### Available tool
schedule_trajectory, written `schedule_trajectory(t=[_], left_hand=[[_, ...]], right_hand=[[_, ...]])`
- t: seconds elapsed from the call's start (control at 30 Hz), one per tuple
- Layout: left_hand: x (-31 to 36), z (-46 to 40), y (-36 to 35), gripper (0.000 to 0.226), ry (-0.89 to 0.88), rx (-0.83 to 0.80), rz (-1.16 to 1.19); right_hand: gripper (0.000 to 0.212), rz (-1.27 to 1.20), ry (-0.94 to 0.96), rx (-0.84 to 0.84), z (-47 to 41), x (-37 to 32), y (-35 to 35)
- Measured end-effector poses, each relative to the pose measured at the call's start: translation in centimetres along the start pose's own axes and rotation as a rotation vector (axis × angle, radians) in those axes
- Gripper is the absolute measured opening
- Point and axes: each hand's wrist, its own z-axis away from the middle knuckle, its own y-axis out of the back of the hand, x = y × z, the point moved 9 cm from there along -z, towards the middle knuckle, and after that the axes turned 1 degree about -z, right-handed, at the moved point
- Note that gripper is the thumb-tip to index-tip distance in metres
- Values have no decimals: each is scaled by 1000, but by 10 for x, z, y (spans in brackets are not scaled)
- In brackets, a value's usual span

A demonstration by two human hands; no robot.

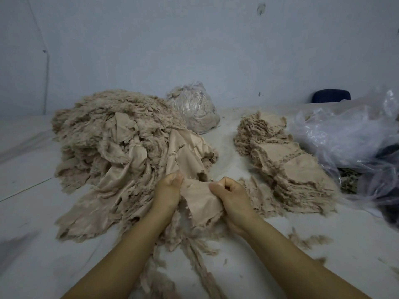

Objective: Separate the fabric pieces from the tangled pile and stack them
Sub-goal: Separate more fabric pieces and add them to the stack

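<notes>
White work surface [32, 255] bearing, from largest to smallest: a tangled pile of frayed beige fabric [116, 143] at left-centre, its loose sheets fanning toward the viewer; crumpled clear plastic sheeting [349, 134] at the right edge; a stacked row of beige fabric pieces [287, 162], lying right of the pile and well apart from it, its long axis running from far-left to near-right, the pieces lying flat and overlapping like shingles; a tied clear plastic bag of beige scraps [194, 108] behind the pile, near the wall; and a single beige fabric piece [200, 201] held between the two hands just in front of the pile. This piece hangs with its long axis sloping from its upper edge down toward the viewer, its frayed lower edge nearest the camera. The left hand [167, 190] pinches its upper-left edge with curled fingers; the right hand [232, 195] grips its upper-right edge, thumb on top. Loose beige thread strands [194, 255] trail between the forearms.
</notes>
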Motion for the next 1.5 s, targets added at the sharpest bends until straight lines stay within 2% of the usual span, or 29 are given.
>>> schedule_trajectory(t=[0.13,0.2,0.27,0.33,0.4,0.43,0.5,0.57,0.63,0.67,0.77,0.8,0.87,0.93,0.97,1.07,1.17,1.23,1.3,1.33,1.4,1.47,1.5], left_hand=[[-20,-7,22,34,86,116,-40],[-23,-7,30,34,117,131,-36],[-21,-5,13,34,170,-30,17],[-21,5,-20,37,304,-271,193],[-12,15,-41,22,338,-415,194],[-6,15,-42,13,305,-403,150],[-2,5,-28,10,254,-235,175],[-11,-3,-2,4,333,3,342],[-18,-6,10,3,384,75,476],[-17,-4,7,10,393,5,450],[-12,17,-27,54,446,-383,282],[-8,26,-37,60,429,-487,236],[3,35,-46,53,363,-544,237],[15,34,-46,31,309,-475,331],[19,33,-45,25,281,-438,357],[24,33,-45,27,224,-372,334],[21,31,-45,25,168,-282,294],[17,21,-30,21,154,-99,308],[5,8,-3,19,242,123,445],[-3,1,8,19,288,176,482],[-13,-8,15,28,356,97,441],[-9,-6,3,31,339,-81,414],[-3,-2,-5,33,298,-157,395]], right_hand=[[40,53,66,40,2,-7,8],[35,174,97,-2,2,-13,10],[24,318,128,-87,5,-18,2],[18,332,126,-217,11,-16,-15],[44,289,96,-332,16,-9,-29],[58,274,81,-342,16,-5,-30],[73,262,59,-278,12,-1,-20],[74,238,32,-208,8,1,-6],[64,214,35,-165,5,-2,4],[59,182,36,-143,3,-5,7],[51,82,23,-109,-3,-13,6],[48,79,25,-107,-5,-15,3],[38,112,33,-80,-7,-18,1],[25,138,13,-17,-8,-15,4],[28,127,-13,-8,-8,-11,5],[41,185,-67,-6,-8,6,2],[35,180,-56,52,-5,16,0],[26,211,-39,90,-3,14,4],[21,238,-18,64,1,15,7],[19,293,6,41,4,16,11],[21,490,46,-46,13,13,14],[53,620,4,-189,21,9,7],[66,590,-54,-230,23,10,4]])
